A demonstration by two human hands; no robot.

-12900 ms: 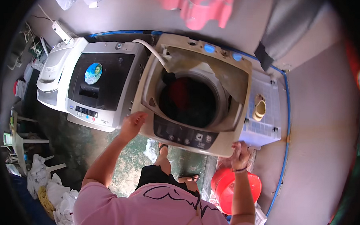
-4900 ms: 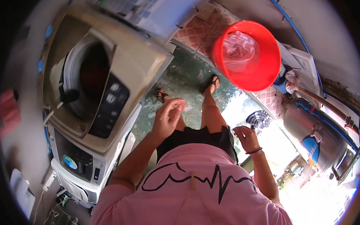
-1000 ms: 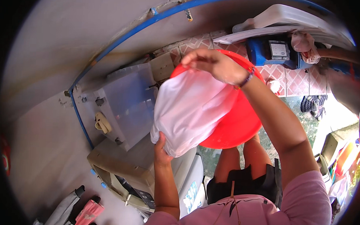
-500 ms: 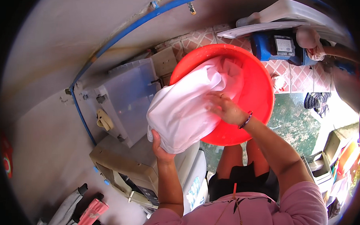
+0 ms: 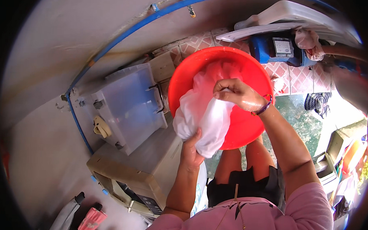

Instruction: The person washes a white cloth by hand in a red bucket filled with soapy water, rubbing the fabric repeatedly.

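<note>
A wet white cloth [image 5: 210, 120] is lifted partly out of a round red basin [image 5: 248, 129], its far end still hanging down inside. My left hand [image 5: 192, 151] grips its near edge by the basin's lower left rim. Over the middle of the basin, my right hand [image 5: 239, 94] pinches a raised fold of the cloth between thumb and curled fingers. A dark beaded bracelet circles my right wrist. What garment or linen the cloth is cannot be made out.
Left of the basin, a translucent plastic box [image 5: 131, 107] sits on a beige appliance [image 5: 129, 170]. A blue pipe [image 5: 126, 32] runs along the wall. Beyond the basin is a blue machine [image 5: 271, 49] under white plastic panels. Patterned tiles [image 5: 301, 76] edge the wet floor.
My right hand has gone from open over the cloth to pinching a fold and lifting it. The cloth is gathered smaller, and my left hand has shifted right with it.
</note>
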